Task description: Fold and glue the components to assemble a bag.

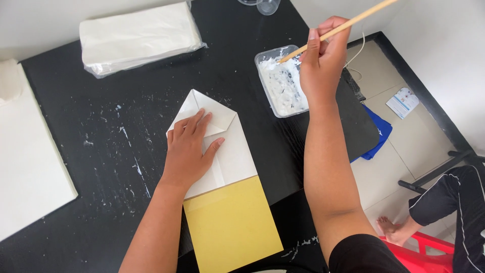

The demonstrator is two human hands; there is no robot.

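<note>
Left hand [188,146] lies flat, fingers spread forward; right hand [323,55] is raised, its grip pinched closed.

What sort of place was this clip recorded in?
Probably a home or small workshop set up for paper craft. A paste-spattered black table holds a wrapped stack of white sheets and a tub of white paste; the floor is tiled, with a red plastic chair.

A folded paper [227,151], white on top with a yellow lower part, lies flat on the black table, its upper end folded to a point. A thin wooden stick [336,30] slants down to the left, its tip dipped in a clear plastic tub [281,81] of white paste just right of the paper.
</note>
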